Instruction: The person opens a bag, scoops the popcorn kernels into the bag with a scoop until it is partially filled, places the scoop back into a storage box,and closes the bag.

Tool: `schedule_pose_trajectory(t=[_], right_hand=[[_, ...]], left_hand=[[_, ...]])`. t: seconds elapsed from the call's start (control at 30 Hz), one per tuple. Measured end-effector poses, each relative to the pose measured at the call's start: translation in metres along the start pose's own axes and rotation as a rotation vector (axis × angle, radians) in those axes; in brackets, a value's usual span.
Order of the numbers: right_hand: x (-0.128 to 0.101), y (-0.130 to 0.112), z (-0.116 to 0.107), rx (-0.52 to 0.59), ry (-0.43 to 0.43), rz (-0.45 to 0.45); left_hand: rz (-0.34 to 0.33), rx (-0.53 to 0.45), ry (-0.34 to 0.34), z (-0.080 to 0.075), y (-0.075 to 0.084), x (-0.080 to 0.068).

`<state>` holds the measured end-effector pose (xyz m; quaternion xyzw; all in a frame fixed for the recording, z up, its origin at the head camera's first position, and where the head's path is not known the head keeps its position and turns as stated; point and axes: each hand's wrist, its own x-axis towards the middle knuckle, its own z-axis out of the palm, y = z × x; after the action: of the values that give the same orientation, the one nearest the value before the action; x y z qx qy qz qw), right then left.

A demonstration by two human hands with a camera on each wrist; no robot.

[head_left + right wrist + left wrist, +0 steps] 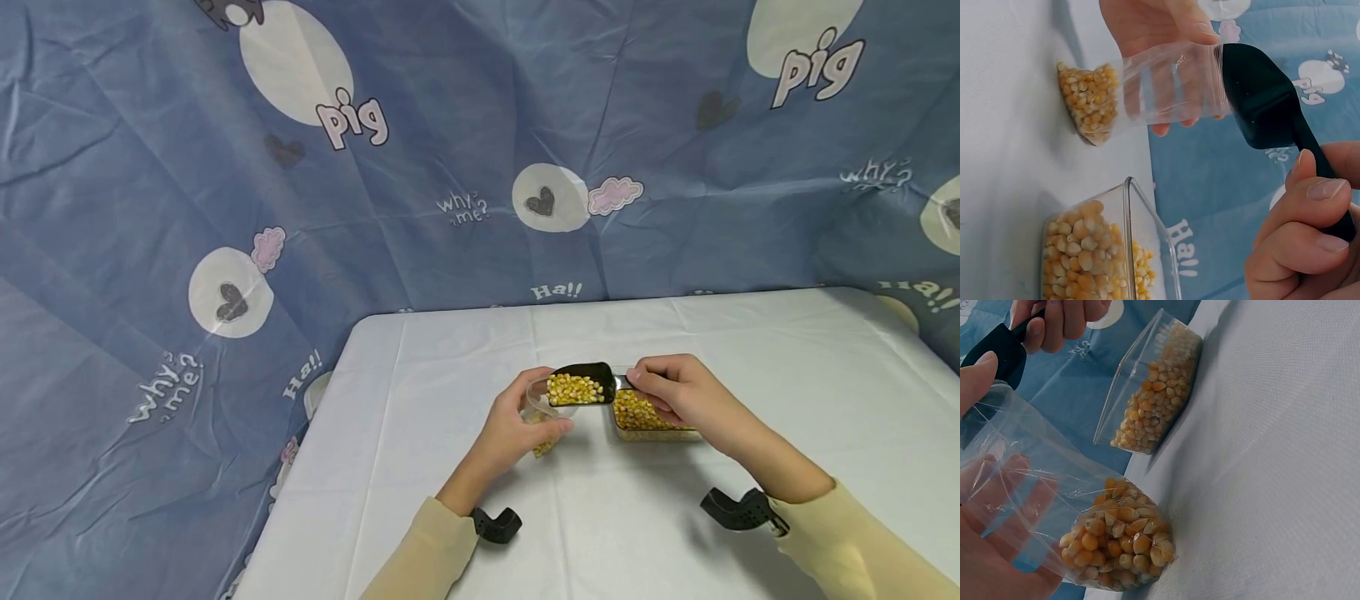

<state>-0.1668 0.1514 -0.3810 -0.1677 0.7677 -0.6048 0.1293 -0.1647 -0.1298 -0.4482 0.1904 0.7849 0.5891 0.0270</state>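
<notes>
Balancing a loaded black scoop (1263, 103) right at the mouth of a clear bag (1169, 87), that's what I'm watching over the white tablecloth (600, 517)! The right hand (686, 396) has its fingers wrapped round the scoop's handle; the left hand (517, 425) grips the bag near its top, thumb on one side, fingers spread behind. The hands are apart, scoop and bag between them.

Look at that bag: thin, limp, glossy film, probably slick under the fingers and quick to fold shut. The kernels in the bag (1119, 537) sit at the bottom, so I'd expect the weight low and the upper walls floppy. Best hold? Just under the rim, I'd say, lightly, keeping the mouth wide. Whether its base touches the cloth, I can't tell.

The scoop looks stiff and light in itself, but those loose kernels in the scoop (573, 389) would make it front-heavy; far back on the handle, it could tip easily. Beside them stands the clear box (1129, 237), rigid-walled, holding more corn, surely the heaviest piece here, and better lifted by both sides.
</notes>
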Motion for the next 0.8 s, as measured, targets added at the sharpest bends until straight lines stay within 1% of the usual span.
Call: schedule_pose_trajectory(t=[0.37,0.57,0.67,0.8], right_hand=[[0.003,-0.003,0.005,-0.197,0.012,-0.085],[0.004,-0.006,0.007,-0.299,0.047,-0.096],[0.004,-0.008,0.008,-0.331,0.054,-0.105],[0.004,-0.011,0.009,-0.342,0.056,-0.108]], left_hand=[[0.030,-0.009,0.000,0.000,0.001,0.000],[0.061,-0.010,-0.002,0.001,0.002,0.000],[0.067,-0.005,0.001,0.001,0.002,0.000],[0.072,-0.007,0.003,0.002,0.001,0.000]])
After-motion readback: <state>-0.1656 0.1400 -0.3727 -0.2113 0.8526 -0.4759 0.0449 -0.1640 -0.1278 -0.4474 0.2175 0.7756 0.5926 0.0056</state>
